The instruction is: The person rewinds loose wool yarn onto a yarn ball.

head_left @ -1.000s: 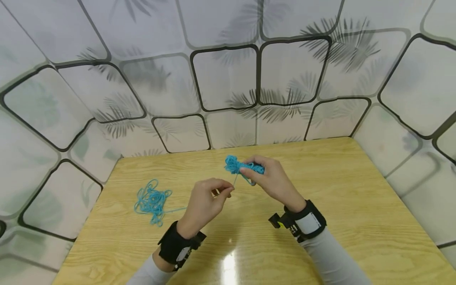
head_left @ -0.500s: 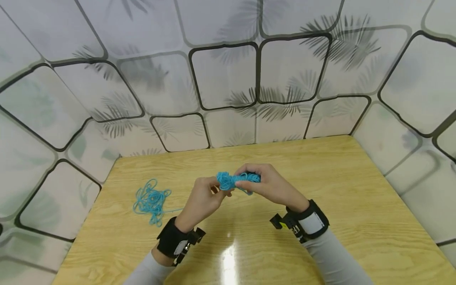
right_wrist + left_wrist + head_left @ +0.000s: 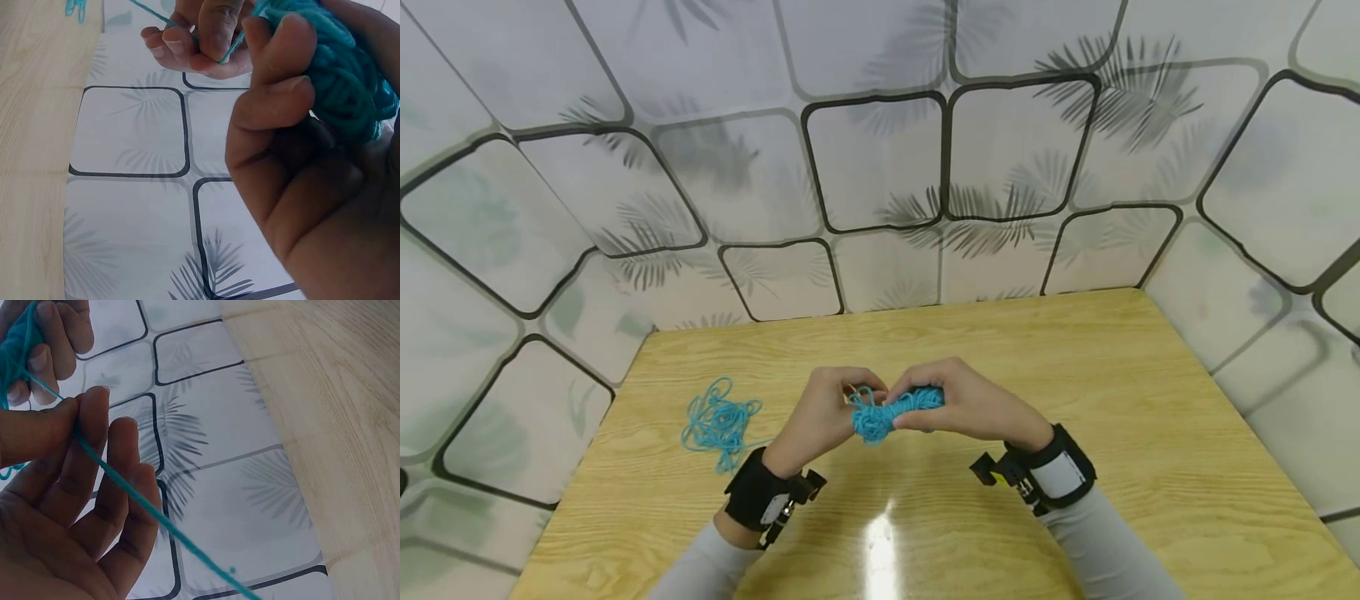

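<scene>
My right hand [image 3: 973, 404] grips a bundle of blue yarn [image 3: 874, 422], wound tightly round its middle with loops at both ends. Between thumb and index finger, my left hand [image 3: 81, 506] pinches a single yarn strand [image 3: 156, 512]. From that pinch the strand runs up to the bundle on one side and down out of the left wrist view on the other. Both hands are close together above the table, the left one partly behind the bundle's looped end in the head view. In the right wrist view the bundle [image 3: 350, 81] fills the curled right fingers.
A loose tangle of blue yarn [image 3: 718, 425] lies on the wooden table [image 3: 1075, 367] at the left, its strand leading toward the left hand. Patterned white panels [image 3: 880, 167] enclose the table at the back and sides. Each wrist wears a black camera strap [image 3: 1051, 468].
The right hand has brought the bundle down and left, turning it so its looped end overlaps the left hand. The left hand keeps its pinch on the strand; the tangle stays put.
</scene>
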Demonstrator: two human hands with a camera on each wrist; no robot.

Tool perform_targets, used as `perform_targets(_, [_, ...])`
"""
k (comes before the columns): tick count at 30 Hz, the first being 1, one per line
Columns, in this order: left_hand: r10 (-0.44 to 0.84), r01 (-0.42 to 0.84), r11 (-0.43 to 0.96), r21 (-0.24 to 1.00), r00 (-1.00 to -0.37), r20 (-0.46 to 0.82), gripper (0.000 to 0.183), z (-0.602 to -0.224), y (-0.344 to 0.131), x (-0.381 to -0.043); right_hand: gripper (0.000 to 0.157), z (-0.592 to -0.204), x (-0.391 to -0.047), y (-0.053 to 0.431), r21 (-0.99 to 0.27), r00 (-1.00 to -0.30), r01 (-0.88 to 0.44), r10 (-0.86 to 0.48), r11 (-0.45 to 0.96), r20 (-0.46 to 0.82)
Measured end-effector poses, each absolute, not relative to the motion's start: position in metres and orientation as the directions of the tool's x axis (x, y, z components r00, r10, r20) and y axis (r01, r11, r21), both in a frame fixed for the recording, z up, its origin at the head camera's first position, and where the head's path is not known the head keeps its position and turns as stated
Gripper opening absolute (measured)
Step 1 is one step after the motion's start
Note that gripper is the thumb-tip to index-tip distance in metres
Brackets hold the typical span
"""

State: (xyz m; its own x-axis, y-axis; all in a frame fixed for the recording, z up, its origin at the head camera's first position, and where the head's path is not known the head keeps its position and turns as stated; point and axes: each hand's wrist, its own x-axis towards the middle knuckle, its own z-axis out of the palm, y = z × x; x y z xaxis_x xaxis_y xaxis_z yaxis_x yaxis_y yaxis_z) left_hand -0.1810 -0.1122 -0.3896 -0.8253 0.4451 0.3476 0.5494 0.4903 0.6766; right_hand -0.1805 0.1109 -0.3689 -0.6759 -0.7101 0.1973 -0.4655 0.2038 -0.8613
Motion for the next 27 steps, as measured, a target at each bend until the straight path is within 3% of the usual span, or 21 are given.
perform_targets(6, [0.514, 0.626, 0.581, 0.520, -0.778, 0.363, 0.010, -0.386, -0.113, -0.182, 0.014, -0.373, -0.175, 0.106, -0.782, -0.655, -0.536, -0.741, 0.318, 0.148])
perform_targets(11, [0.550, 0.677, 0.662, 0.322, -0.730, 0.406, 0.008, -0.379, -0.110, -0.177, 0.011, -0.377, -0.169, 0.098, -0.650, -0.707, -0.587, -0.696, 0.482, 0.122])
perform_targets(15, [0.548, 0.679, 0.697, 0.231, -0.712, 0.440, 0.008, -0.375, -0.108, -0.170, 0.013, -0.375, -0.166, 0.093, -0.565, -0.762, -0.581, -0.636, 0.586, 0.124])
perform_targets(21, [0.493, 0.648, 0.731, 0.213, -0.718, 0.491, 0.010, -0.371, -0.108, -0.163, 0.016, -0.371, -0.164, 0.092, -0.499, -0.850, -0.506, -0.506, 0.704, 0.148])
perform_targets(27, [0.462, 0.636, 0.730, 0.249, -0.728, 0.506, 0.008, -0.371, -0.105, -0.159, 0.014, -0.377, -0.166, 0.088, -0.469, -0.858, -0.504, -0.485, 0.725, 0.172])
